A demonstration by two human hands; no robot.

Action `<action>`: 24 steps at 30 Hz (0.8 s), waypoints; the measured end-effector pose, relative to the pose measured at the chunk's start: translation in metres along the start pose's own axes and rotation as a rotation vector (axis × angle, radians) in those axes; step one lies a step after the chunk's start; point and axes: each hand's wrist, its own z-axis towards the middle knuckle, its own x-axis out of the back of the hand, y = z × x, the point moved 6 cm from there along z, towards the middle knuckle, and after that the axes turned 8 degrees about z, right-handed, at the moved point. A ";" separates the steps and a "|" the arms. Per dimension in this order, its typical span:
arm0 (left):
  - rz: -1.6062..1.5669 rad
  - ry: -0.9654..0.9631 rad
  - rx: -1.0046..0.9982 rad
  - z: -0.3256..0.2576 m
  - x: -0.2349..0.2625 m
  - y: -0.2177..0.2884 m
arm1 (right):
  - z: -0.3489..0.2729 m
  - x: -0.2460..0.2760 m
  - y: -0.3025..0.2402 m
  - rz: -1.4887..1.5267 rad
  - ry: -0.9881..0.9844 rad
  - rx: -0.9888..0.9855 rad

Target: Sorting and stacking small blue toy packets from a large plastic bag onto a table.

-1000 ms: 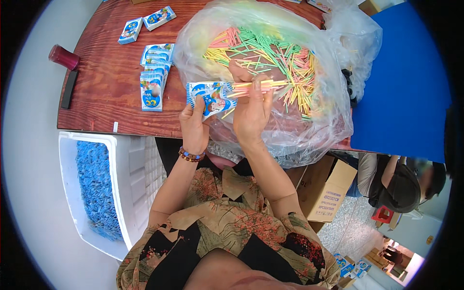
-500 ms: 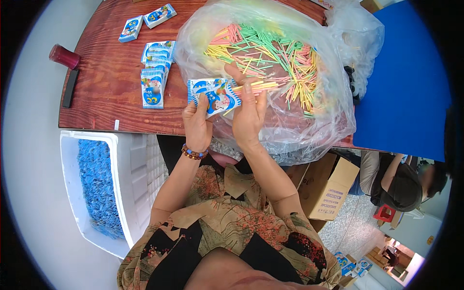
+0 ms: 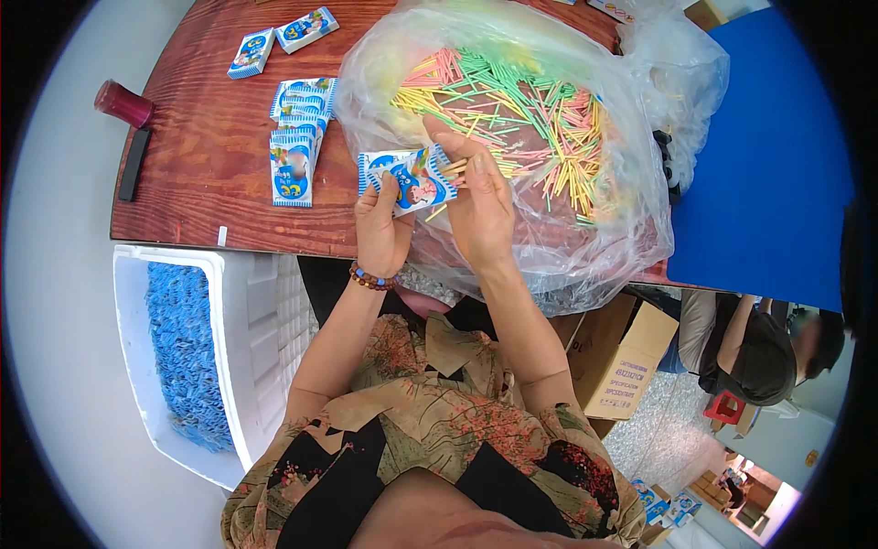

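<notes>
My left hand (image 3: 380,229) is closed on blue-and-white packets (image 3: 418,186), its thumb pressed on the front one; at least two seem to overlap. At the packet's right end, my right hand (image 3: 485,212) pinches a small bundle of thin pastel sticks (image 3: 455,171). Their left ends go into the packet's end, and the right hand's fingers cover most of the rest. Just beyond both hands, many loose pink, green and yellow sticks (image 3: 512,96) lie on a spread clear plastic bag (image 3: 622,242).
An overlapping row of similar packets (image 3: 293,169) lies left on the wooden table (image 3: 201,174), with two more packets (image 3: 250,55) farther back. A dark red cup (image 3: 123,103) stands at the left edge. Below are a white foam box (image 3: 247,357) of blue pieces and a cardboard carton (image 3: 631,361).
My right hand has pushed the sticks leftward, so less of their length shows outside the packet. Its fingers now sit close to the packet's end.
</notes>
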 end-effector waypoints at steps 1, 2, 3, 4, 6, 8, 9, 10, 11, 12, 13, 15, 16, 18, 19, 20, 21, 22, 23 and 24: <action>-0.017 0.014 0.019 0.000 0.000 0.000 | 0.002 0.000 -0.003 -0.016 0.008 0.045; -0.019 0.013 0.019 0.001 0.000 0.000 | 0.004 0.000 -0.007 -0.031 0.015 0.090; -0.035 0.017 0.031 0.001 0.000 0.000 | 0.007 -0.001 -0.008 -0.033 0.014 0.090; -0.050 0.021 0.043 0.001 0.001 -0.001 | 0.011 -0.001 -0.013 -0.023 0.022 0.128; -0.045 0.016 0.042 0.001 0.004 -0.003 | 0.016 -0.003 -0.018 -0.012 0.025 0.161; -0.039 0.010 0.041 0.001 0.004 -0.002 | 0.020 -0.005 -0.017 0.113 -0.029 0.087; -0.048 0.017 0.040 0.001 0.003 -0.001 | 0.023 -0.004 -0.016 0.111 -0.031 0.085; -0.057 0.023 0.039 0.000 0.003 0.000 | 0.026 -0.004 -0.019 0.123 -0.048 0.133; -0.059 0.025 0.035 0.000 0.004 0.002 | 0.028 -0.005 -0.022 0.135 -0.065 0.181; -0.052 0.033 0.034 -0.001 0.005 0.003 | 0.030 -0.005 -0.024 0.135 -0.069 0.178; -0.045 0.041 0.034 -0.001 0.006 0.005 | 0.033 -0.007 -0.028 0.109 -0.077 0.201; -0.055 0.024 0.034 -0.001 0.009 0.004 | 0.033 -0.011 -0.028 0.081 -0.085 0.224; -0.064 0.006 0.036 -0.001 0.009 0.003 | 0.032 -0.014 -0.023 -0.034 -0.064 0.210; -0.068 0.001 0.042 -0.002 0.007 0.005 | 0.032 -0.013 -0.018 -0.151 -0.043 0.197; -0.071 -0.004 0.049 -0.003 0.006 0.005 | 0.032 -0.015 -0.013 -0.290 -0.099 0.137; -0.071 -0.002 0.045 -0.003 0.007 0.006 | 0.032 -0.018 -0.007 -0.426 -0.158 0.074; -0.085 -0.012 0.040 -0.004 0.008 0.008 | 0.032 -0.020 -0.007 -0.424 -0.162 0.073; -0.099 -0.021 0.034 -0.004 0.009 0.009 | 0.030 -0.022 -0.002 -0.606 -0.191 0.029; -0.101 -0.020 0.034 -0.004 0.009 0.010 | 0.029 -0.022 0.002 -0.792 -0.216 -0.015; -0.098 -0.031 0.034 -0.004 0.007 0.011 | 0.028 -0.022 0.002 -0.792 -0.217 -0.017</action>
